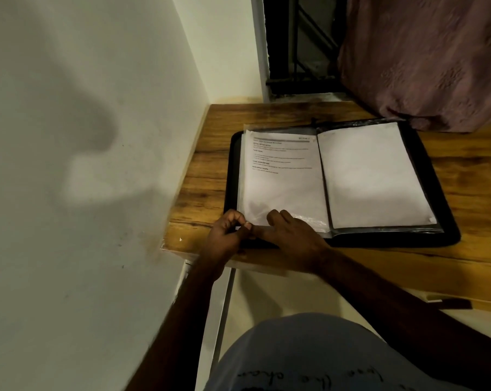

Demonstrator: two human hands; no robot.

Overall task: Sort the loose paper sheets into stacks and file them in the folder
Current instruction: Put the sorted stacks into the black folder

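A black folder (436, 176) with clear plastic sleeves lies open on the wooden table (204, 179). Its left page holds a printed sheet (281, 176) with lines of text near the top. Its right page holds a blank white sheet (371, 176). My left hand (227, 235) pinches the near left corner of the left sleeve between thumb and curled fingers. My right hand (292, 232) lies on the near edge of that same page, fingers bent and pressing down on the plastic beside the left hand.
A white wall (97, 136) runs close along the table's left side. A dusty pink cloth (436, 60) hangs over the far right corner, behind the folder. A dark window frame (298, 52) stands at the back. My lap is below the table's near edge.
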